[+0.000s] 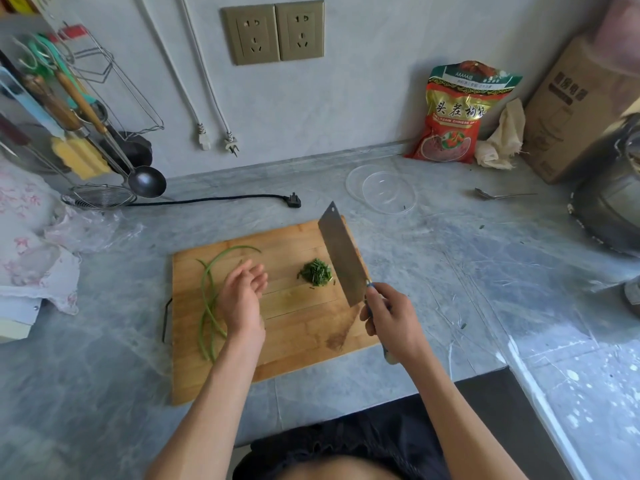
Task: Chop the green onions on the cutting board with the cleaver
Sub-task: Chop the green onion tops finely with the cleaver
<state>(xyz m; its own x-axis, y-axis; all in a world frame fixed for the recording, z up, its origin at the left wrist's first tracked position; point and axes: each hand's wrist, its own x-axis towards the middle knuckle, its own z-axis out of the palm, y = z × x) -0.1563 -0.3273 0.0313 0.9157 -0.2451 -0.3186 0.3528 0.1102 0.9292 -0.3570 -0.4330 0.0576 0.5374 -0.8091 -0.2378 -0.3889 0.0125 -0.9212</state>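
A wooden cutting board [294,337] lies on the grey counter in front of me. Long uncut green onions [209,299] curve along its left side. A small heap of chopped green onion [316,271] sits right of the board's middle. My right hand [389,318] grips the handle of the cleaver [341,254], whose blade stands just right of the chopped heap, tip pointing away from me. My left hand [242,294] hovers over the board between the long stalks and the heap, fingers relaxed and holding nothing.
A clear glass bowl [381,192] stands behind the board, a metal spoon [502,195] to its right. A black power plug [294,200] and cord lie behind the board. A red food bag [457,112], a cardboard box [571,109] and a pot [613,195] fill the right. Utensils [86,133] hang left.
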